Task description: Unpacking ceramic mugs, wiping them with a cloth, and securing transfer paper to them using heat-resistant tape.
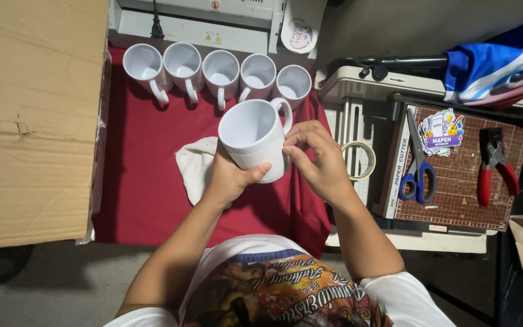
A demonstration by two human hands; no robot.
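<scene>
White glazed ceramic mug [252, 140] sits gripped in our left hand [228, 177] above the red-clothed desk [146, 181], near its back edge; our right hand [319, 160] fingers pinch something small at its side. Slick glaze could slip, striking the five white mugs [219, 72] behind.

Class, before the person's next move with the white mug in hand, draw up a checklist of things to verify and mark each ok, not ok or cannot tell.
1. Left hand grips the white mug around its body: ok.
2. Right hand has its fingers at the mug's side near the handle: ok.
3. Mug upright, mouth up, inside looks empty: ok.
4. What the right fingers pinch: cannot tell.
5. White cloth lies on the red cover beneath the mug: ok.
6. Row of five mugs stands apart from the held one: ok.
</scene>
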